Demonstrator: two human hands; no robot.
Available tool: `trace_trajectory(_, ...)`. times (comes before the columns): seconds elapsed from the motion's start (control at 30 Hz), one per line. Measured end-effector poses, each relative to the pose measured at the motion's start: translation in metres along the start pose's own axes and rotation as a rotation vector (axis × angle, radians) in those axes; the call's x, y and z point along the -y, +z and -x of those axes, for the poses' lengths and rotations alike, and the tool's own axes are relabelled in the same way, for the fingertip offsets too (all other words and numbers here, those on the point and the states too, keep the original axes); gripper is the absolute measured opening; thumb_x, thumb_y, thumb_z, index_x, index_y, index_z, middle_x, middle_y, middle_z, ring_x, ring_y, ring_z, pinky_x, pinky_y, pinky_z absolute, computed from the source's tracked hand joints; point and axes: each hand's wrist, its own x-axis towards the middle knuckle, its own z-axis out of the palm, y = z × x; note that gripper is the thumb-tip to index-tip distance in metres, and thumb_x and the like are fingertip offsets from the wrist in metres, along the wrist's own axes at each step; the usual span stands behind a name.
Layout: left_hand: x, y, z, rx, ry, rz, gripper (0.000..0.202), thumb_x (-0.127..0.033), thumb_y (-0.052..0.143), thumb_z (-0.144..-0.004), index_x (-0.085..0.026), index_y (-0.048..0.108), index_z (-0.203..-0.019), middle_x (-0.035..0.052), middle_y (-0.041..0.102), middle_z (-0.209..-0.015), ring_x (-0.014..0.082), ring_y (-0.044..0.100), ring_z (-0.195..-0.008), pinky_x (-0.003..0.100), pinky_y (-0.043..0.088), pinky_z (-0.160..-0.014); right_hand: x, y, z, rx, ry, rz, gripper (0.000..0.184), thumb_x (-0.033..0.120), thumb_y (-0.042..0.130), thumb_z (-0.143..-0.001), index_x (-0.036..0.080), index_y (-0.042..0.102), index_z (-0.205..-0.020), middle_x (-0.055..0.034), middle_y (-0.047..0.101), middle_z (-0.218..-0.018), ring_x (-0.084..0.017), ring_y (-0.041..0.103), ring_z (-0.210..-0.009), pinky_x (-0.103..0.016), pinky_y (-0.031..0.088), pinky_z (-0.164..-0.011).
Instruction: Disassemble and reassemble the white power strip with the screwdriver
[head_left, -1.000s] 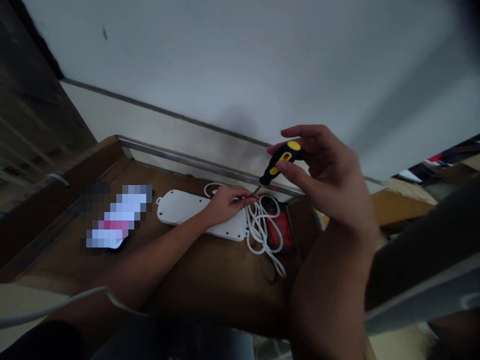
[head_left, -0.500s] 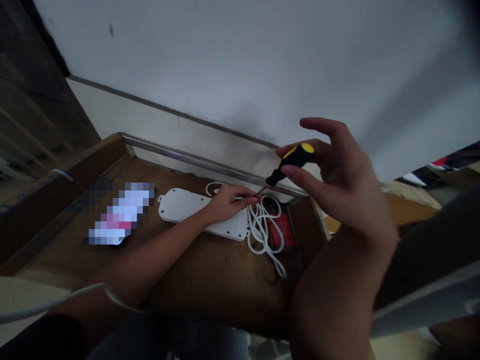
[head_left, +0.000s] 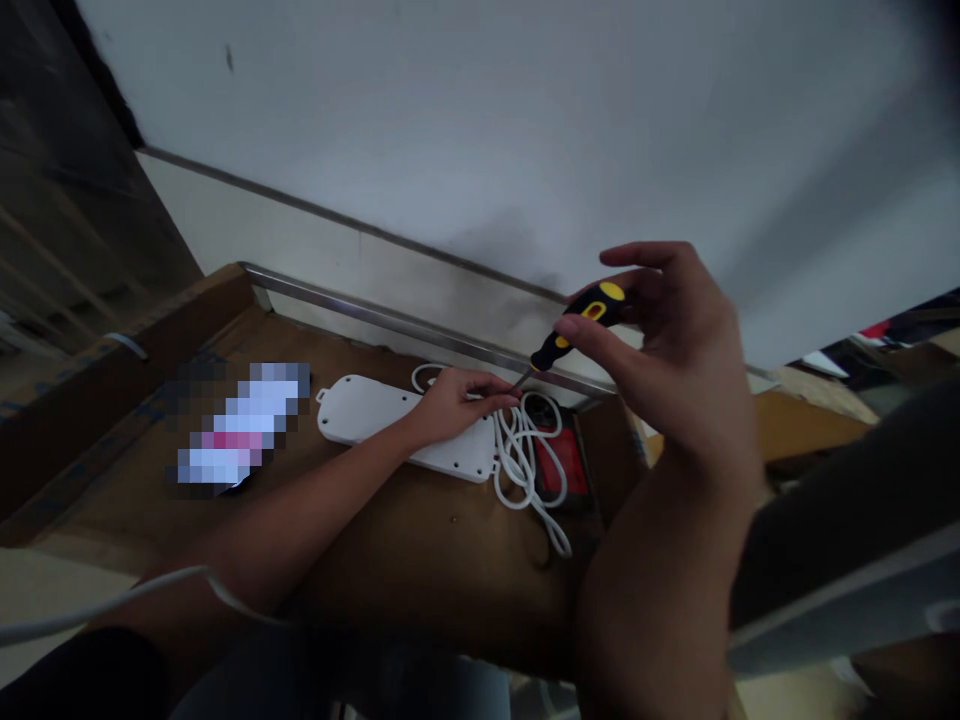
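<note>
My right hand (head_left: 667, 330) grips a black and yellow screwdriver (head_left: 574, 330) by its handle, between thumb and fingers, with the index finger raised off it. The screwdriver slants down to the left, its metal shaft ending at the fingertips of my left hand (head_left: 454, 405). Those fingertips are pinched together at the tip; whatever is between them is too small to make out. My left hand rests over a white power strip (head_left: 367, 405), which lies with its screw-holed face up. A bundled white cord (head_left: 517, 470) lies at its right end.
A phone-like object with a blurred, lit screen (head_left: 255, 415) lies left on the brown cardboard surface (head_left: 420, 560). A red and black object (head_left: 562, 460) sits behind the cord. Raised cardboard edges flank both sides, and a metal rail (head_left: 390, 315) runs along the back by the white wall.
The screwdriver handle has turned a little, showing a yellow patch, and my right thumb has shifted left and up across it. My left hand and the power strip stay put.
</note>
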Motion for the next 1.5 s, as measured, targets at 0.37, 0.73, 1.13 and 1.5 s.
trace_trajectory(0.37,-0.002,-0.006,-0.001,0.036,-0.148,0.332,0.047,-0.061,0.071,-0.093,-0.02,0.084,-0.112,0.0091,0.083,-0.119,0.0262,0.078,-0.117,0.044,0.058,-0.113,-0.014,0.004,-0.005,0.007,-0.024,-0.133,0.068,0.039,0.081,-0.085,0.027,0.044,-0.142,-0.0047,0.071,-0.107,-0.02,0.069,-0.1,-0.039,0.056,-0.092)
trace_trajectory(0.73,0.001,-0.015,-0.009,0.065,-0.238,0.58,0.065,-0.074,0.057,-0.095,-0.016,0.082,-0.106,0.0161,0.08,-0.123,0.0341,0.075,-0.125,0.048,0.056,-0.113,-0.008,0.017,-0.01,-0.089,-0.119,0.192,0.027,0.049,0.065,-0.099,0.026,0.072,-0.11,-0.0075,0.063,-0.11,-0.017,0.06,-0.1,-0.034,0.051,-0.088)
trace_trajectory(1.13,0.001,-0.008,-0.006,0.024,-0.301,0.604,0.045,-0.054,0.087,-0.077,-0.018,0.086,-0.102,0.0106,0.084,-0.114,0.0261,0.078,-0.111,0.041,0.054,-0.112,-0.005,-0.001,-0.001,-0.003,-0.097,-0.036,0.043,0.032,0.078,-0.09,0.025,0.069,-0.131,-0.0039,0.072,-0.122,-0.015,0.07,-0.104,-0.035,0.058,-0.1)
trace_trajectory(1.5,0.006,-0.004,-0.003,0.029,-0.235,0.404,0.042,-0.04,0.092,-0.076,-0.018,0.084,-0.11,0.0077,0.083,-0.111,0.0171,0.076,-0.103,0.035,0.057,-0.105,-0.004,0.013,-0.009,-0.248,-0.189,0.324,0.03,0.041,0.086,-0.085,0.028,0.082,-0.111,-0.0062,0.062,-0.105,-0.013,0.062,-0.085,-0.033,0.058,-0.082)
